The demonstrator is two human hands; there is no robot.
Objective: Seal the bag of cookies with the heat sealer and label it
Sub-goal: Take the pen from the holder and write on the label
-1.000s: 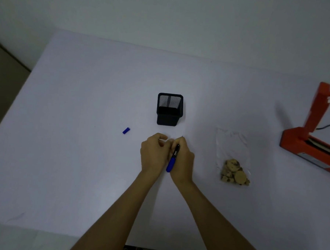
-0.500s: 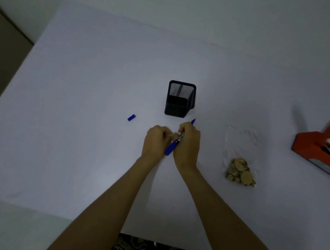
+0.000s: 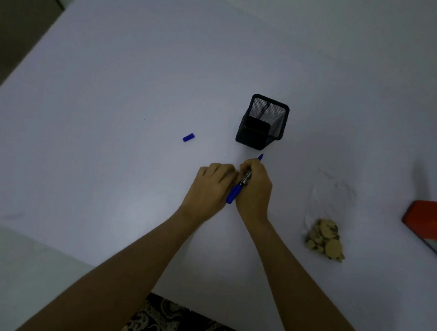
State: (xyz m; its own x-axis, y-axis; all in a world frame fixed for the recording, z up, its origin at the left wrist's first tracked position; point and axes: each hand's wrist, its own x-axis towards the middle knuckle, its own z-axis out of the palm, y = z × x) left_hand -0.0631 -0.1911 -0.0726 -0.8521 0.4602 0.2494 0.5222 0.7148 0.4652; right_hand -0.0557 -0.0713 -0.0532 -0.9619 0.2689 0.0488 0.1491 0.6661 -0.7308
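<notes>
My right hand (image 3: 255, 190) grips a blue marker (image 3: 236, 193), whose tip pokes out above the fingers near the pen holder. Pressed against it on the left, my left hand (image 3: 210, 187) is curled; what it holds, if anything, is hidden under the fingers. The marker's blue cap (image 3: 188, 137) lies loose on the table to the left. A clear bag of cookies (image 3: 326, 236) lies flat to the right of my hands, the cookies bunched at its near end. The red heat sealer (image 3: 429, 222) shows only partly at the right edge.
A black mesh pen holder (image 3: 264, 122) stands just beyond my hands. The white table (image 3: 115, 84) fills most of the view; its near edge runs under my forearms, with patterned fabric (image 3: 179, 320) below it.
The view has shifted down and right, so the heat sealer has slid mostly out of frame. The marker has turned in my right hand and its tip now sticks out above the fingers.
</notes>
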